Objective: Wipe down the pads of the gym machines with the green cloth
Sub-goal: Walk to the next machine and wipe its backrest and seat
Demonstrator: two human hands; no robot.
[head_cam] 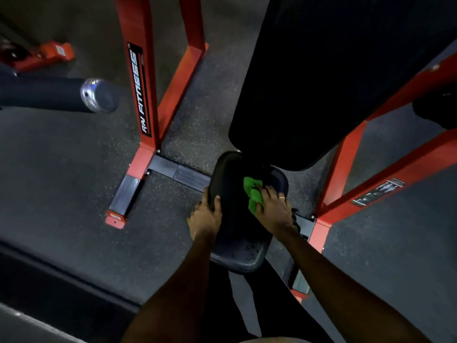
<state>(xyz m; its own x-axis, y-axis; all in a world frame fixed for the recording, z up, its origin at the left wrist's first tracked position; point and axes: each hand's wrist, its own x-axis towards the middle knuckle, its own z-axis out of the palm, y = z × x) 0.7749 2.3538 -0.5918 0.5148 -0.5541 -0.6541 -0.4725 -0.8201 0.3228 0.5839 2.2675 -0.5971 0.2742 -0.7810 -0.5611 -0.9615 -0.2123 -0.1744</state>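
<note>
The green cloth (252, 194) is held bunched in the curled fingers of the right hand (273, 209) and pressed onto the far end of the black seat pad (232, 219), whose left edge is gripped by the left hand (205, 216). The wipe would best be done with the cloth spread flatter and drawn in overlapping strokes toward the near edge, the pad being steadied throughout.

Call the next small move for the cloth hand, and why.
Probably drag the green cloth back along the seat pad toward its near end. The right hand holds it bunched at the far end, beside the back pad, while the left hand grips the seat's left edge; the near part has no cloth on it.
</note>
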